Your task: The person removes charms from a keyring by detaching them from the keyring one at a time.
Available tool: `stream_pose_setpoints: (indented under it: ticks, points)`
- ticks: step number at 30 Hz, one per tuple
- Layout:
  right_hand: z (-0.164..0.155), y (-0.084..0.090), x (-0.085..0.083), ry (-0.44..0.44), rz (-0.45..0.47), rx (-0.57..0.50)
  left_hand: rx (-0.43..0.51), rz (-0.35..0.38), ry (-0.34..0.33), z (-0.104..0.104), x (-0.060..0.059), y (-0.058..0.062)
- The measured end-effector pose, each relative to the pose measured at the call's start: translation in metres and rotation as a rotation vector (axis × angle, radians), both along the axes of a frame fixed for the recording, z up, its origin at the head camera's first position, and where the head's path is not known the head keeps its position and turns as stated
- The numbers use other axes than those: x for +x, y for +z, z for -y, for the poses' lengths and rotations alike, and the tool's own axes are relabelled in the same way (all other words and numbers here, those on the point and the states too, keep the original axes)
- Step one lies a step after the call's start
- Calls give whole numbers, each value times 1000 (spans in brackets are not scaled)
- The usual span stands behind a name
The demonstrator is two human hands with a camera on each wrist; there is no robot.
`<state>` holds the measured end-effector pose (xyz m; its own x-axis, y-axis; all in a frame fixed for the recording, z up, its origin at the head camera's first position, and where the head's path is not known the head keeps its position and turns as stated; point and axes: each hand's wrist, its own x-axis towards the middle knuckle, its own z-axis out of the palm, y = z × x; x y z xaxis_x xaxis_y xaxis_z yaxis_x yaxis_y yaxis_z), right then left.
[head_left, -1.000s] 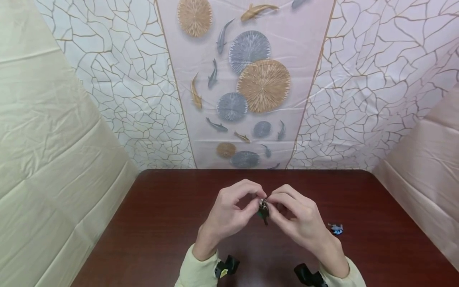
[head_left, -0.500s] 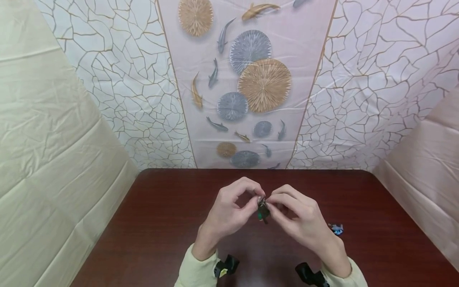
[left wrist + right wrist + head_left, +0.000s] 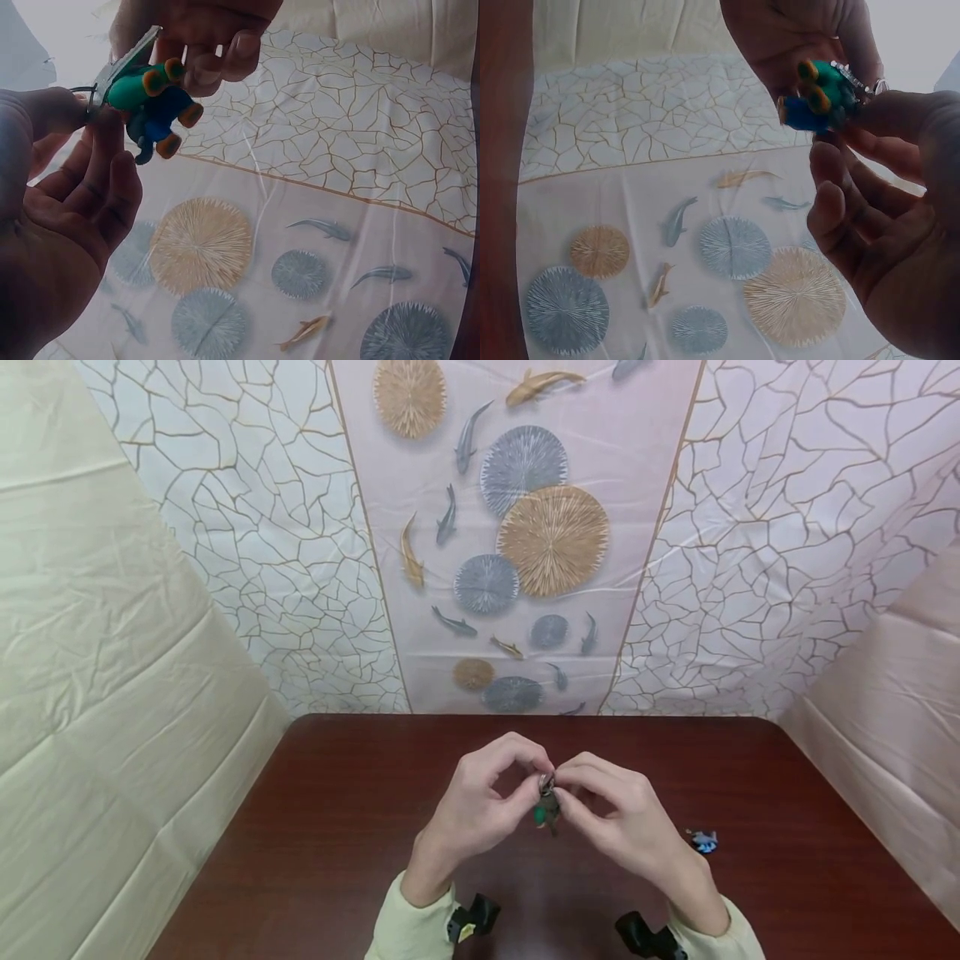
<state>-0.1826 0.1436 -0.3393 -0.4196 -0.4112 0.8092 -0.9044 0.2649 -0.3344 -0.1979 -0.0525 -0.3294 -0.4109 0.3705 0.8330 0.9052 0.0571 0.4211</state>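
Observation:
In the head view both hands meet above the table's middle. Between them hangs a keychain [image 3: 547, 808] with small green and blue figures [image 3: 154, 105] that have orange feet. A metal ring [image 3: 879, 87] tops it, and a flat silvery piece, perhaps a key [image 3: 133, 56], lies beside the figures in the left wrist view. My left hand [image 3: 483, 797] pinches the ring end between thumb and forefinger. From the other side, my right hand [image 3: 622, 810] pinches at the same ring. Fingertips hide the exact contact.
A small blue trinket [image 3: 703, 841] lies on the dark red-brown table [image 3: 360, 793], right of the right hand. Patterned cloth [image 3: 517, 568] hangs behind the table, and pale cloth [image 3: 135, 693] slopes along the sides.
The keychain has turned between the fingers, so more green shows below the ring. My right fingers have shifted slightly at the ring; the left hand stays nearly still.

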Motion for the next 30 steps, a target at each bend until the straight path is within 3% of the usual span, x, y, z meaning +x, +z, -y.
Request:
stream_pose_setpoints:
  ticks: [10,17,22,30]
  points:
    - [-2,-2,-1,24,249,101,3,-10,-19,2,1,1]
    - [-4,-2,-1,23,313,101,-19,-5,-16,3,1,2]
    - [-6,2,1,-11,291,58,-35,16,-39,2,1,1]
    - [-9,5,2,-49,57,-3,-64,13,-36,1,1,0]
